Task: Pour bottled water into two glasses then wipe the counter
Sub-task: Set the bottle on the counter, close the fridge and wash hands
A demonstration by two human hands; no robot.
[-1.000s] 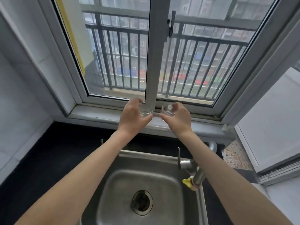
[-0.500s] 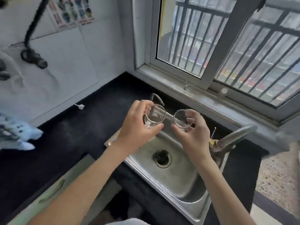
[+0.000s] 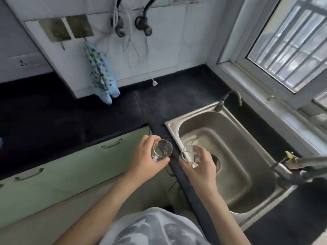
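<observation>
Over the corner where the black surface (image 3: 177, 96) meets the steel sink (image 3: 235, 156), two bare hands each hold a small clear glass. The left hand (image 3: 145, 160) has its grip wrapped round the left glass (image 3: 161, 150), thumb below and fingers curled over the far side; that glass hangs above the front edge of the surface, over the green cabinet fronts (image 3: 70, 167), and its mouth faces the camera. The right hand (image 3: 200, 165) grasps the right glass (image 3: 190, 155) in the same way, fingers curled behind it, just over the sink's near-left rim; this glass is blurred and full of reflections, so whether it is tilted cannot be told. The two glasses are near each other but apart. Both look empty, though the blur leaves that unsure. A small tap (image 3: 230, 98) stands at the sink's far corner and a larger faucet (image 3: 300, 165) reaches in from the right. On the white wall a spotted blue cloth (image 3: 100, 75) hangs from a hook, its lower end reaching down to the surface. Two dark hoses (image 3: 143, 23) and some white cords hang beside it. A barred window (image 3: 290, 43) fills the upper right.
</observation>
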